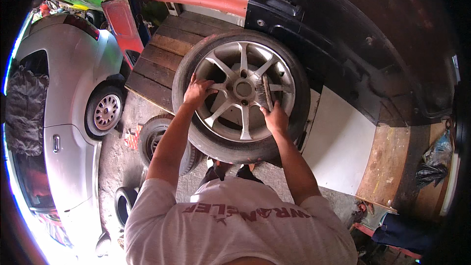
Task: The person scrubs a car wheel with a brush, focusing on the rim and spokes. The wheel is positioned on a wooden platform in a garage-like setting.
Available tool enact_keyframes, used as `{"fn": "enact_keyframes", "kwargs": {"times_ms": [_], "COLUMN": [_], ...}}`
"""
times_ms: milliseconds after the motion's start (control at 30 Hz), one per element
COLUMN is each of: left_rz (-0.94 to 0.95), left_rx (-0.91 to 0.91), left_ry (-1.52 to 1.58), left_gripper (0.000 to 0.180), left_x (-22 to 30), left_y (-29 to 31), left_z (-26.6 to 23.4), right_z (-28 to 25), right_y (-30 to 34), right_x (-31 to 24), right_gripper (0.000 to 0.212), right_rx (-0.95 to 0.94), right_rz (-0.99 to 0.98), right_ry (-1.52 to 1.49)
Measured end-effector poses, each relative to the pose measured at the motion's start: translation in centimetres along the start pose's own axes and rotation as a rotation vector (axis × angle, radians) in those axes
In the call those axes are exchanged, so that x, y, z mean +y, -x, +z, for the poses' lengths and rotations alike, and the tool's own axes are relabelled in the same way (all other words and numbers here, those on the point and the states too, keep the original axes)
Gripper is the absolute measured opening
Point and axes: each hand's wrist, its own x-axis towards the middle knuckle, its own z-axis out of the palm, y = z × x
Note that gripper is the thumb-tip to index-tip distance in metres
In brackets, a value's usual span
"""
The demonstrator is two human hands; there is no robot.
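A car wheel [244,119] with a silver spoked rim and a black tire [230,154] lies in front of me, face up. On its left side, my left hand [196,93] is closed over the rim's edge, the fingers reaching a spoke. My right hand [276,117] grips the near end of a brush [266,92] with a wooden back. That brush lies across the right-hand spokes, beside the round hub centre. Its bristles appear to face the middle of the wheel. The undersides of both hands are hidden.
Wooden planks [159,51] extend under the wheel's far left. A spare wheel [156,135] and another tire [124,205] sit on the floor at left, near a silver car [68,137]. To the right are a white panel [338,140] and a dark vehicle panel [333,39].
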Motion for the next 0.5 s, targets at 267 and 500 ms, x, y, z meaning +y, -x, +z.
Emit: {"fn": "enact_keyframes", "kwargs": {"times_ms": [267,500], "left_rz": [-0.031,-0.149], "left_rx": [0.318,0.318], "left_ry": [0.252,0.447], "left_gripper": [0.041,0.036], "left_x": [0.8,2.4], "left_y": [3.1,7.9], "left_z": [0.2,-0.1], "right_z": [0.1,-0.8], "right_y": [0.1,-1.0], "right_x": [0.3,2.6], "right_gripper": [0.056,0.058], "right_rx": [-0.053,0.039], "right_rz": [-0.074,-0.135], "right_ry": [-0.07,-0.225]}}
